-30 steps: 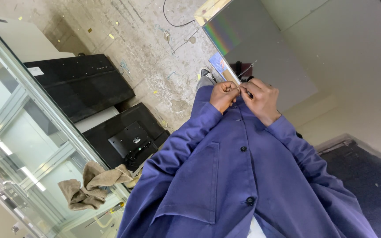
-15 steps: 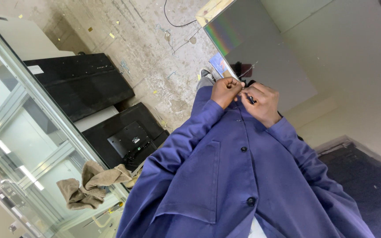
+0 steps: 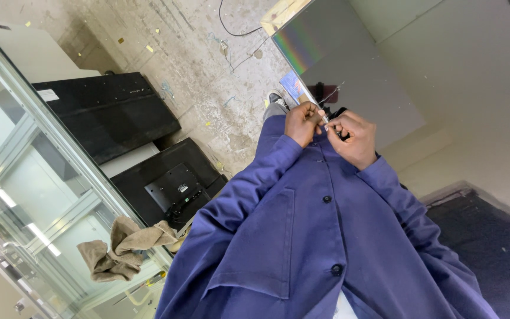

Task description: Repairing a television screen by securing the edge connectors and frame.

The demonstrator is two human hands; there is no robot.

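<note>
Both my hands are raised together in front of my blue buttoned jacket (image 3: 302, 236). My left hand (image 3: 301, 121) pinches a thin silvery wire (image 3: 329, 95) that sticks up and away from the fingers. Touching the left fingertips, my right hand (image 3: 354, 139) is closed around a small black object (image 3: 340, 113), most of which is hidden in the fist. What that black object is I cannot tell. One of my shoes (image 3: 276, 98) shows on the floor beyond the hands.
Two black flat screens (image 3: 110, 112) (image 3: 169, 183) lean at the left beside a glass and metal-framed case (image 3: 19, 177). A tan cloth (image 3: 119, 248) hangs there. A grey board (image 3: 355, 65) with a wooden edge, a loose cable (image 3: 231, 29) and a dark mat (image 3: 491, 242) lie on the concrete floor.
The hands stay together at the same spot, the fingers shifting only slightly on the wire. The view has barely moved.
</note>
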